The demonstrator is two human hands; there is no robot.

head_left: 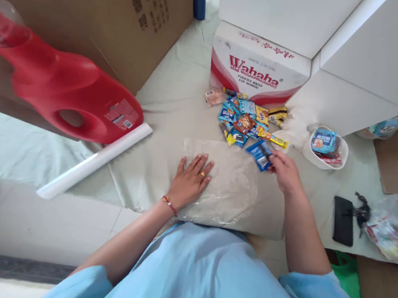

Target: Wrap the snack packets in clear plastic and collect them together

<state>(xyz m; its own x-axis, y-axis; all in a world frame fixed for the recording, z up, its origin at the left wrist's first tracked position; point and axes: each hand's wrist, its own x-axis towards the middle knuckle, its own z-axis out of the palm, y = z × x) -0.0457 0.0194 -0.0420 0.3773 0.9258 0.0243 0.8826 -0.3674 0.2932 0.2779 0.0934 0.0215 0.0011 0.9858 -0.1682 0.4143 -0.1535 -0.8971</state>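
My left hand (190, 180) lies flat with its fingers spread on the left part of a sheet of clear plastic film (233, 185), which is spread over the cloth-covered table. My right hand (285, 171) pinches a blue snack packet (259, 154) by its right end, above the film's upper right edge. Just beyond the film is a pile of small snack packets (245, 122) in blue, yellow and brown wrappers. A white tub (324, 162) to the right of my right hand holds more packets, a blue one on top.
A roll of plastic film (95, 161) and a large red detergent bottle (79, 88) are on the left, before a big cardboard box (93, 4). A Wahaha carton (258, 70) stands behind the packets. A black phone (342, 221), keys (362, 209) and a filled plastic bag (395, 227) lie on the right.
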